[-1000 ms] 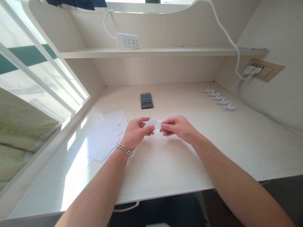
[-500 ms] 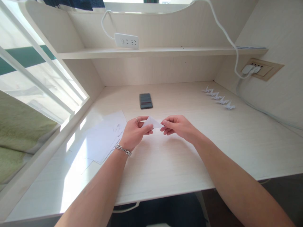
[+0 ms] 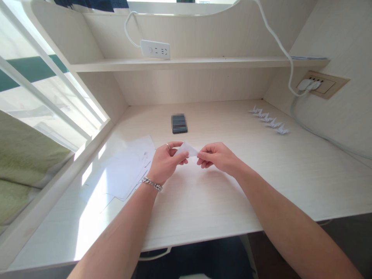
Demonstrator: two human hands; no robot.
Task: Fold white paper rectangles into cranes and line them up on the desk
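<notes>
Matt paper (image 3: 189, 149), shiny metal bracelet (image 3: 152, 184)

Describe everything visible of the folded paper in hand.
The folded paper is small, white and roughly triangular, its peak at the far side. The left hand grips and partly hides its left side; the right hand pinches its right corner. It appears raised over the desk. Inner folds are indistinct.

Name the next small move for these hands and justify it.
Probably have the right hand press a crease into the folded paper at its pointed end: its thumb and fingers already pinch there, while the left hand holds the other end.
</notes>
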